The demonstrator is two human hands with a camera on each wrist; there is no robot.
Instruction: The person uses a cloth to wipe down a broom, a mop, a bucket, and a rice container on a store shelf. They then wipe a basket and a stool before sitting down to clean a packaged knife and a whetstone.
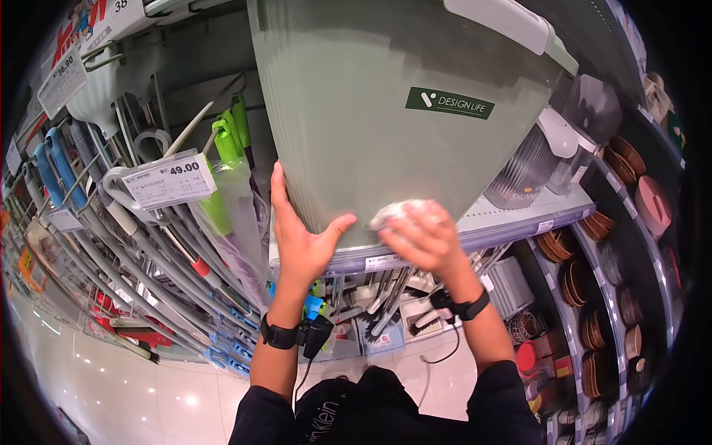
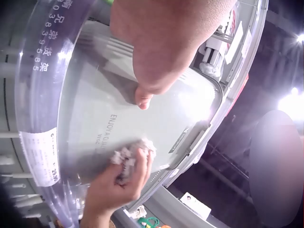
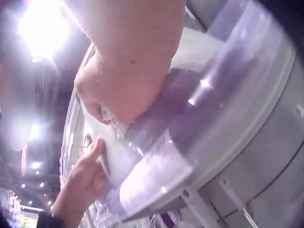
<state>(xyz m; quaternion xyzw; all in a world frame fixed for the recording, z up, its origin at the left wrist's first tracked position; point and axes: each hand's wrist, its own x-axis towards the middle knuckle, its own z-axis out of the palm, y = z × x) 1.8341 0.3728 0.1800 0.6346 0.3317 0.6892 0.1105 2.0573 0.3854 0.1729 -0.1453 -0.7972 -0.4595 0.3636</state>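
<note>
So there's a grey-green plastic bin (image 1: 393,156) with a DESIGN LIFE label (image 1: 450,103), sitting at the front left corner of a store shelf (image 1: 478,215). Left hand (image 1: 304,241) is on the bin's lower left edge, not clenched, fingers straight up the side, thumb out over the front. Right hand (image 1: 426,236) has its fingers curled round a crumpled white wad (image 1: 393,215), tissue or cloth, can't tell, held against the bin's lower front. A ribbed smoky container (image 1: 523,170) stands further right along the shelf's front edge.
</note>
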